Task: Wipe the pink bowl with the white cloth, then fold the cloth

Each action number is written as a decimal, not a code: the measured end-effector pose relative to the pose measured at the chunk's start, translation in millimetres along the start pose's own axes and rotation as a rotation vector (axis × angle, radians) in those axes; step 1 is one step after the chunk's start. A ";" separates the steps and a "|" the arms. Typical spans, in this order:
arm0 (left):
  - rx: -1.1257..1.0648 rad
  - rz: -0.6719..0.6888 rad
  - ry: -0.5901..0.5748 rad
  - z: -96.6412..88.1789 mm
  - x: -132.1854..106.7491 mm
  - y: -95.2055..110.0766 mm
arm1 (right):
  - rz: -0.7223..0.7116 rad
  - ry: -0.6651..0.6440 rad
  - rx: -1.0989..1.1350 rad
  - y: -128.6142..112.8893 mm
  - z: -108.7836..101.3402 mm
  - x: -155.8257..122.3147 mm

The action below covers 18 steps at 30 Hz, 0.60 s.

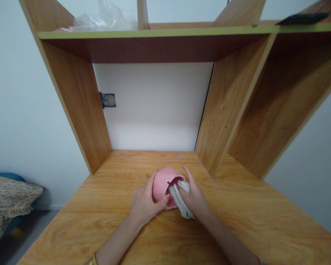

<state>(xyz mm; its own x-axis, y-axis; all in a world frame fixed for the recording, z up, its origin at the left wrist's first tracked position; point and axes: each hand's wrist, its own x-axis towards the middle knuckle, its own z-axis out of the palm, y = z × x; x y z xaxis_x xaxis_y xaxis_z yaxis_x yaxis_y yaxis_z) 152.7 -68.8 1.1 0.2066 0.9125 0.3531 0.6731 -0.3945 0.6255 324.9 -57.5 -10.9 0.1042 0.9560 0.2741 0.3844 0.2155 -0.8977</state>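
Note:
A pink bowl-like vessel [164, 180] with a wavy, notched rim lies tilted on its side just over the wooden desk, its mouth facing right. My left hand [146, 201] is closed around its left side, thumb near the lower rim. In my right hand [194, 198] is a white cloth [180, 201], bunched up and partly pushed into the mouth of the vessel. The right fingertips are hidden inside the vessel and cloth, while the thumb points up beside the rim. The lower end of the cloth hangs out below my palm.
The wooden desk [99, 232] runs under both hands. Upright panels [223, 110] and a green-edged shelf [165, 34] frame it. Clear plastic wrap [105, 20] and a dark flat object [303, 18] lie on the shelf. A wall socket box [109, 100] shows behind; patterned fabric [11, 195] is at left.

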 end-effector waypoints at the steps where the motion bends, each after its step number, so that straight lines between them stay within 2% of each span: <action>1: -0.027 -0.002 0.000 0.1 0.4 -0.8 | 0.008 0.025 0.000 0.1 -0.2 0.5; 7: -0.116 0.009 -0.023 3.8 -0.6 4.4 | 0.013 0.179 0.013 2.2 -0.1 2.7; 10: -0.183 0.008 -0.053 7.4 -2.6 8.8 | 0.017 0.166 0.066 1.9 1.7 2.9; 13: -0.187 -0.023 -0.031 9.9 -2.9 9.3 | 0.049 0.109 0.111 1.4 3.5 3.9; 18: -0.069 -0.021 -0.003 8.2 -1.3 7.6 | 0.079 0.106 -0.001 1.5 1.8 5.5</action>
<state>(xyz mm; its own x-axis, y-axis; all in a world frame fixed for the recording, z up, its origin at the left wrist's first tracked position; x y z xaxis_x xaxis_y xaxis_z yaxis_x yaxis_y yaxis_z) 163.4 -72.1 -0.3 0.1953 0.9208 0.3377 0.6266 -0.3821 0.6792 324.3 -51.6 -11.3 0.2305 0.9435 0.2380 0.3722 0.1406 -0.9175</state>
